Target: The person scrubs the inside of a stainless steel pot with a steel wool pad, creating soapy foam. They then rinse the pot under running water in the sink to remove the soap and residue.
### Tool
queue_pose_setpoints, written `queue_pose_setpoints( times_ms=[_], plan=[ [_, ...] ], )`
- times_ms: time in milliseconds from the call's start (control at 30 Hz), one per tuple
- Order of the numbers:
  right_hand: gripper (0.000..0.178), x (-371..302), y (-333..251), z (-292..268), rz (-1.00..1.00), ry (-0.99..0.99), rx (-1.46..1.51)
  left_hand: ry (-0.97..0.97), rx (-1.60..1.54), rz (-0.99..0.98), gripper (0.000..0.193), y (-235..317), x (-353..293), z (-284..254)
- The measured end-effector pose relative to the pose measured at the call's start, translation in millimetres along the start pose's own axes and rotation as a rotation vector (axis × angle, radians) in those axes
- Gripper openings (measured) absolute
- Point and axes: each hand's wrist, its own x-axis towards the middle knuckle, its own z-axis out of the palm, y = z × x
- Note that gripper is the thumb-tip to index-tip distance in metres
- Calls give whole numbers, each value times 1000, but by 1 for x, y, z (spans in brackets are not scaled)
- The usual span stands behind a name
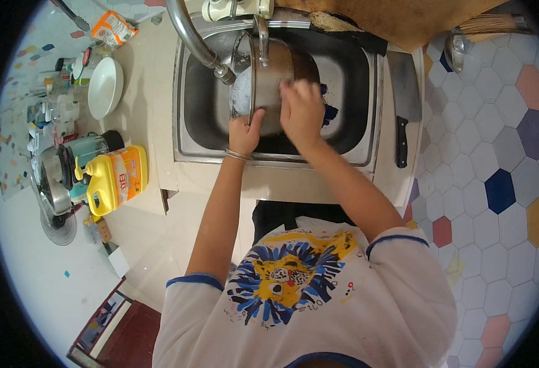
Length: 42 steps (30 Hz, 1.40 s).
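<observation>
A steel pot (268, 92) is tipped on its side in the sink (349, 141), its mouth facing left. White suds (241, 92) show inside it, and a loop handle (262, 43) sticks out at its far end. At the pot's near rim, my left hand (243, 132) is closed round the edge with the thumb on the outer wall. My right hand (302, 113) presses against the outer wall near the brownish base, fingers curled. Whatever those fingers may hold is hidden. Beside the pot, on the sink floor, lies a small dark blue thing (329, 113).
Over the sink's far left reaches a curved faucet (192, 34). A cleaver (402, 104) lies right of the sink, and a brown board (398, 21) is behind. A white bowl (105, 88), a yellow pump jug (119, 180) and several bottles stand on the left.
</observation>
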Motion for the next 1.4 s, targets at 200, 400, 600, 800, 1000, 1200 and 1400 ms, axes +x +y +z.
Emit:
queue_pose_setpoints(
  times_ms=[200, 400, 600, 800, 1000, 1200, 1400],
  plan=[
    [11, 47, 23, 17, -32, 113, -31, -84, -26, -118, 51, 7, 1, -3],
    [9, 14, -1, 2, -106, 84, 40, -57, -55, -67, 47, 6, -1, -2],
    [9, 24, -2, 5, -100, 74, 99, 76, 220, 113, 24, 38, -39, -58],
    [5, 20, 2, 9, -140, 137, 106, -293, 861, -451, 19, -62, -318, -142],
    [9, 18, 3, 5, -132, 81, 82, -759, 511, -1003, 25, -71, -550, -74],
    [11, 14, 3, 3, -144, 47, 54, -517, 331, -1173, 24, -70, -527, -22],
    [11, 16, 0, 1, -143, 43, 51, -473, 301, -1179, 24, -71, -508, -11]
  ],
)
